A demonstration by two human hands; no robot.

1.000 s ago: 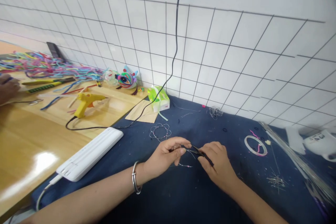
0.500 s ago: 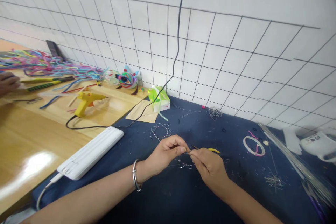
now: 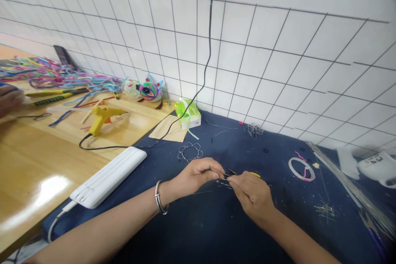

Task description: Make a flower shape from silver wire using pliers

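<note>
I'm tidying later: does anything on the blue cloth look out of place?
Slightly: short wire pieces lie in a loose, criss-crossed heap at the right, and a wire tangle sits near the wall, unlike the neat flower-shaped wire piece. Nothing looks plainly damaged.

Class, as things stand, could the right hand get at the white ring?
Probably yes: nothing large stands between the right hand and the white ring, though that hand seems busy with the beaded wire.
</note>
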